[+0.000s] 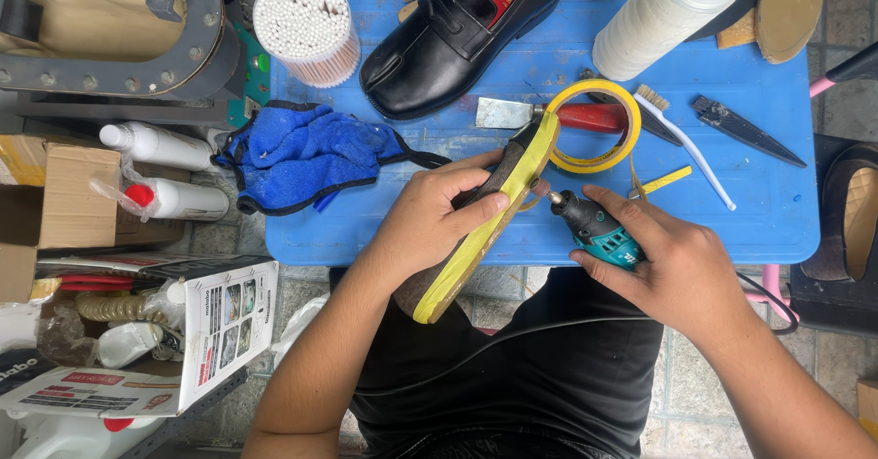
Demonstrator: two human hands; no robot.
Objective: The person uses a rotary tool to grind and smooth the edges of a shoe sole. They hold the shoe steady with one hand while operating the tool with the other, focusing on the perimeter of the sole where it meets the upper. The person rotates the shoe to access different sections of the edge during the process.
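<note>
My left hand [430, 221] grips a shoe [485, 226] held on its side, its edge wrapped in yellow tape, sole facing right. My right hand [672, 262] holds a small teal and black rotary tool [590, 226], whose tip touches the shoe's taped edge near the toe end. A black cord runs from the tool across my lap. A black loafer [453, 43] with a red lining lies on the blue table [777, 212] behind my hands.
On the table: a roll of yellow tape [631, 116], a red-handled scraper [512, 113], a white brush [686, 144], a dark blade [745, 130], a blue cloth [302, 153], a tub of cotton swabs [306, 25], a white bottle [668, 16]. Boxes and bottles [169, 198] crowd the left.
</note>
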